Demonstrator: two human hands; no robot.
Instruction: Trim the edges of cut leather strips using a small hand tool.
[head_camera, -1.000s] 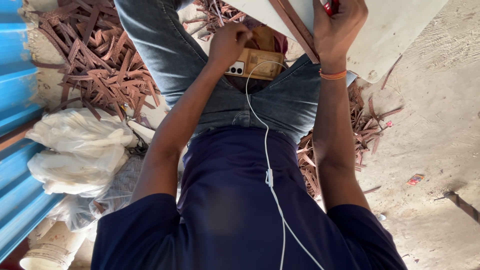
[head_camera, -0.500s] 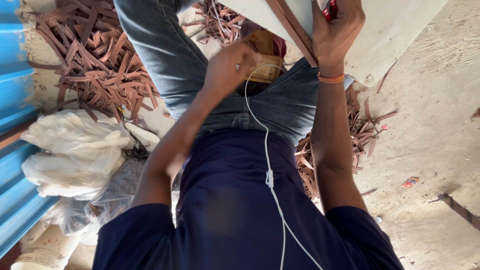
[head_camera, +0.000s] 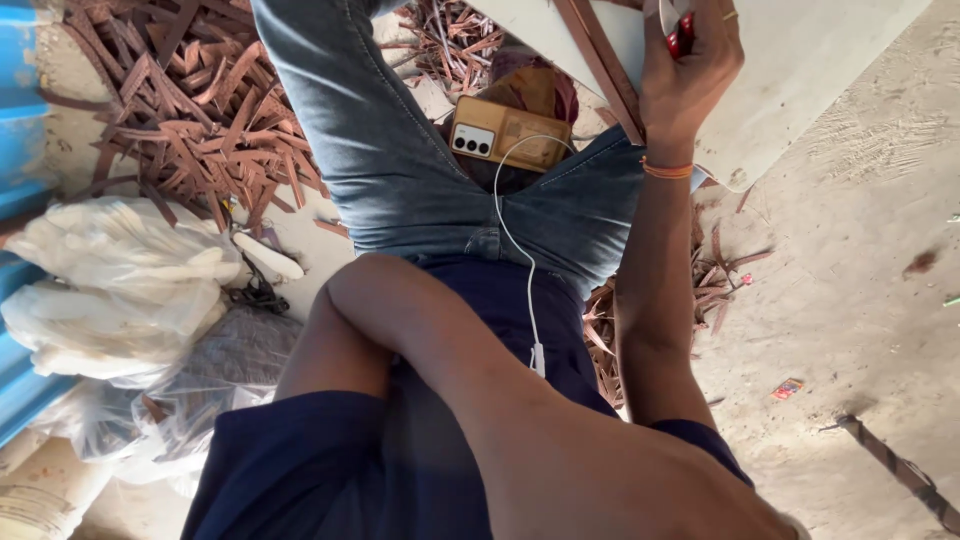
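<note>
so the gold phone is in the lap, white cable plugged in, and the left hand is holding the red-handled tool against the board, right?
Not quite: in the head view the right hand holds the red-handled tool against the pale board; the left hand isn't visible. The gold phone does lie in the lap with its white cable.

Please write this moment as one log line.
right hand: grips red-handled tool at white board | left hand: out of view, forearm bent across chest | phone: on lap, white cable attached

Glossy gold phone (head_camera: 508, 133); matt white board (head_camera: 800, 70).
</note>
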